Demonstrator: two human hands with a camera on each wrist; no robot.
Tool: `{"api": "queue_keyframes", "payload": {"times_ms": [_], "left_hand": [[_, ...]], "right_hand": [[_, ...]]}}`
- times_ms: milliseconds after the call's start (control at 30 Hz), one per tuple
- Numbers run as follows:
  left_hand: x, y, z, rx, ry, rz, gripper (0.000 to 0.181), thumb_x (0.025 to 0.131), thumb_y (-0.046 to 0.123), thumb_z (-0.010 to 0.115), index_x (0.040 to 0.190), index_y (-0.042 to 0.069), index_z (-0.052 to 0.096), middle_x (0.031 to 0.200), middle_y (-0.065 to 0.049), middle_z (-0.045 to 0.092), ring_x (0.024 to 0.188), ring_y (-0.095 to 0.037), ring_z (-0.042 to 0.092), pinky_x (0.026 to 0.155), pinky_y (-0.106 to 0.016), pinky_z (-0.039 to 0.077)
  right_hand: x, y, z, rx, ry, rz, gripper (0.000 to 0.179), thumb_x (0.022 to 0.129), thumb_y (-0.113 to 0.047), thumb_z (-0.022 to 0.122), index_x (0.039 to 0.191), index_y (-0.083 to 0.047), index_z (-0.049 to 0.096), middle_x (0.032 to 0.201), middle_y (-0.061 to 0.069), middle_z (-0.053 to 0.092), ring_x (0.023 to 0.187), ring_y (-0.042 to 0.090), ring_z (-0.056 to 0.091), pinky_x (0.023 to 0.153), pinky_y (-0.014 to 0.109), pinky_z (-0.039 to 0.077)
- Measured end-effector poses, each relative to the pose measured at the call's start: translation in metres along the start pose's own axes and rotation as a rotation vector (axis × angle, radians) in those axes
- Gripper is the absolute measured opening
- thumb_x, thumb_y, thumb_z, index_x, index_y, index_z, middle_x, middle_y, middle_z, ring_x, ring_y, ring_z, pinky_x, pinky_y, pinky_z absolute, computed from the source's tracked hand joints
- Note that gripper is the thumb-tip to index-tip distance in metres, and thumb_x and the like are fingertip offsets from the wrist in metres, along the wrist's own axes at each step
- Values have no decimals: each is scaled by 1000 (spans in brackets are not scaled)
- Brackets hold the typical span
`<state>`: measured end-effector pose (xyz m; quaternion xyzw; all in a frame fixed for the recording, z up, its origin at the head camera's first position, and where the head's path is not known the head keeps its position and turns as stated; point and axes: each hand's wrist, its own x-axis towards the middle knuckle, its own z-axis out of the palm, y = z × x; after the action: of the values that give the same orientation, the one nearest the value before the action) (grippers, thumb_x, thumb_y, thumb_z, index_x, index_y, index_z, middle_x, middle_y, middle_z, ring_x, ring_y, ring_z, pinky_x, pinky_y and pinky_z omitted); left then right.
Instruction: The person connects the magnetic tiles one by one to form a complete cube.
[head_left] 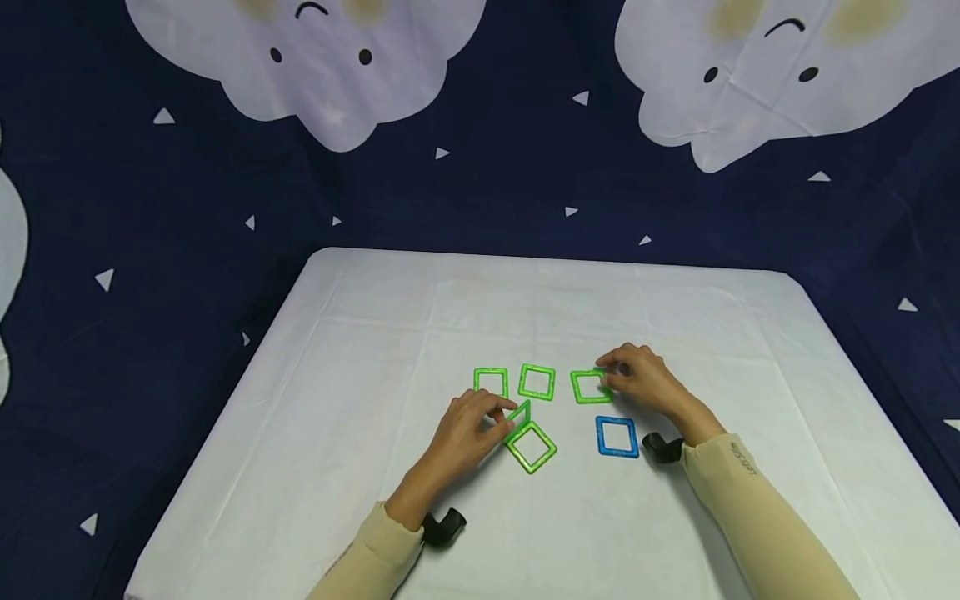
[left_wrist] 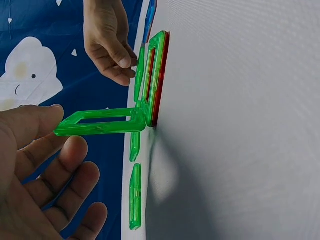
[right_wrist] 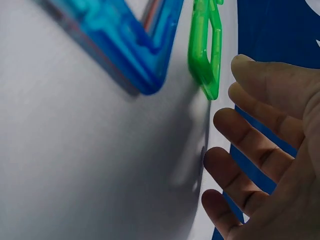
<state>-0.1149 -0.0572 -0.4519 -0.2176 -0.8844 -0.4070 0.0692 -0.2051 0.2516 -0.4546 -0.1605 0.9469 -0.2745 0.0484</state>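
Observation:
My left hand (head_left: 468,429) pinches an upright green square magnetic tile (left_wrist: 100,122) between thumb and finger, seen clearly in the left wrist view. Its lower edge meets a flat green tile (head_left: 545,461), which has a red layer under it in that view. My right hand (head_left: 643,383) hovers at the right edge of another flat green tile (head_left: 577,387). In the right wrist view its fingers (right_wrist: 250,142) are spread and loosely bent, apart from the green tile (right_wrist: 200,67). A blue square tile (head_left: 617,452) lies just below that hand.
Two more green tiles, a left one (head_left: 491,371) and a middle one (head_left: 537,397), lie in the back row on the white tabletop (head_left: 375,333). A dark blue cloth with clouds (head_left: 337,108) surrounds the table's far edge. Black wrist mounts (head_left: 444,528) hang under both sleeves.

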Motion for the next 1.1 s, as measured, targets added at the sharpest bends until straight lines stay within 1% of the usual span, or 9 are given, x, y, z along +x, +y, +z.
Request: {"api": "queue_keyframes", "payload": {"times_ms": [67,233,400,533,767,933,1100], "left_hand": [[-1,0,0,-3,-2,3,20,83,17,70,103,13,71,77,4,62,84,-15,56,88,-43,43],[-1,0,-1,-18,-2,13,21,83,15,70,104,14,71,78,4,62,83,-17,56,90,-44,42],[-1,-1,-1,-18,4,34,22,82,14,71,105,13,71,78,2,63,83,-20,57,88,-44,43],[-1,-2,-1,-9,5,44,23,82,14,71,105,13,71,80,2,64,83,-18,57,88,-43,43],[-2,-4,-1,-4,4,44,22,83,15,70,106,15,72,81,2,64,83,-16,56,86,-42,44],[-2,-4,-1,-4,11,44,22,84,15,69,105,15,72,83,1,64,82,-16,55,83,-39,43],[-3,-4,-1,-16,4,38,22,85,13,68,106,14,72,84,1,65,82,-18,55,80,-36,42]], "right_hand": [[1,2,2,-2,-4,-6,29,84,-19,70,111,-10,68,106,10,64,88,22,44,78,36,26],[5,5,5,-14,0,-19,28,83,-19,71,110,-11,69,105,8,65,83,20,42,77,35,25],[7,4,4,-28,-4,-26,30,83,-18,70,111,-10,69,105,9,64,85,20,43,78,36,26],[8,4,3,-48,-19,-31,31,83,-17,70,113,-10,69,104,9,63,87,22,45,77,36,26],[9,5,5,-63,-15,-33,31,83,-17,70,113,-10,69,103,9,62,85,21,44,75,35,25],[9,6,8,-56,-1,-22,28,83,-18,71,110,-11,70,102,7,61,86,20,44,76,35,25],[8,7,10,-59,12,-21,24,83,-18,71,106,-11,71,103,7,62,88,21,45,78,36,27]]}}
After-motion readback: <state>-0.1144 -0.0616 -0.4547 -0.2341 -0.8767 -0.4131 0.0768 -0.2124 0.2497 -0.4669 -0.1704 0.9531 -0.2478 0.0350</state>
